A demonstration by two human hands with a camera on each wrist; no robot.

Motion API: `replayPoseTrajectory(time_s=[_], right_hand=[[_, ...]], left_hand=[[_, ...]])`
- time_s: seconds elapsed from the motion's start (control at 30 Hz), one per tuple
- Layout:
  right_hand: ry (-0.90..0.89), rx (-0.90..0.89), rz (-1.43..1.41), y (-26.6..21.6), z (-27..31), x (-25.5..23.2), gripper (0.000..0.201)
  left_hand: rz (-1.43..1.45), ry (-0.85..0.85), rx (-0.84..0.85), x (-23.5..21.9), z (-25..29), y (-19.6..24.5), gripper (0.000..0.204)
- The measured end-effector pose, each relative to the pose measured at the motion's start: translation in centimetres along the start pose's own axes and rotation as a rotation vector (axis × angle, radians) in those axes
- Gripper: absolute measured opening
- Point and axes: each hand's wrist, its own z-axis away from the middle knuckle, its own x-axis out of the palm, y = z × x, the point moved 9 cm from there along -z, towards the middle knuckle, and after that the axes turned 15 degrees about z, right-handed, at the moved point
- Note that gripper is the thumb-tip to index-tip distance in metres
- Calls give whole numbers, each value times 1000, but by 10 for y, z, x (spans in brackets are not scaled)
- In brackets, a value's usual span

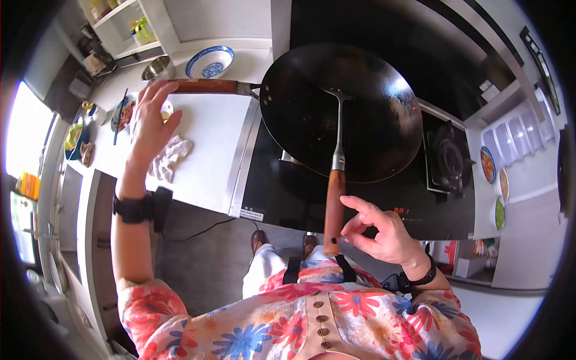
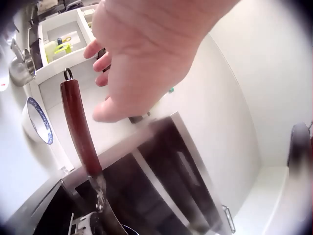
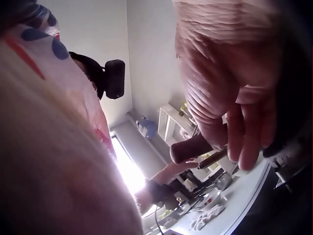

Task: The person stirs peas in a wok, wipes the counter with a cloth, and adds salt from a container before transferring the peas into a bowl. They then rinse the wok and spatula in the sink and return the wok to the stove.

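A black wok (image 1: 300,120) stands on the cooktop, its brown handle (image 1: 210,86) pointing left. My left hand (image 1: 151,123) is beside the end of that handle, fingers spread; in the left wrist view the hand (image 2: 142,63) and the handle (image 2: 79,127) are apart. A spatula (image 1: 339,132) lies with its metal head in the wok and its wooden handle (image 1: 334,210) over the front edge. My right hand (image 1: 384,235) is just right of that wooden handle, fingers loosely bent. In the right wrist view the hand (image 3: 225,88) partly covers the handle (image 3: 188,148); contact is unclear.
A blue-and-white bowl (image 1: 210,62), a metal bowl (image 1: 157,69) and a cloth (image 1: 170,158) are on the left counter, with a bowl of red food (image 1: 123,115). A second burner (image 1: 449,157) is right of the wok. Small food dishes (image 1: 500,213) stand at far right.
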Motion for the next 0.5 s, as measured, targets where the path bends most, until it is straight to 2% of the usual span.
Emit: replayPoseTrajectory(time_s=[0.03,0.07,0.1,0.17,0.2,0.3,0.33,0.37,0.4,0.43,0.5], right_hand=[[7,28,65,-3,-1,4,64],[1,113,108,-6,-3,6,66],[7,118,120,-12,-5,10,66],[106,162,181,-20,-8,11,66],[129,256,122,-15,-7,17,62],[229,263,271,-21,-8,22,57],[232,262,420,-26,-9,21,49],[232,268,423,-27,-9,24,49],[347,276,393,-28,-6,16,45],[464,282,363,-29,0,8,41],[573,339,226,-26,13,-2,31]], left_hand=[[-64,-43,45,6,-14,-4,49],[-128,-142,-23,16,-24,-16,52],[-120,-203,13,25,-32,-24,53],[-42,-379,-81,42,-41,-45,55],[-84,-447,-90,46,-46,-50,57],[22,-456,-10,48,-55,-53,50],[27,-461,-9,45,-56,-53,50],[116,-645,-70,53,-48,-55,50],[206,-828,-131,60,-37,-53,50],[268,-945,-102,64,-25,-45,54],[580,-1105,-188,77,7,-36,54]])
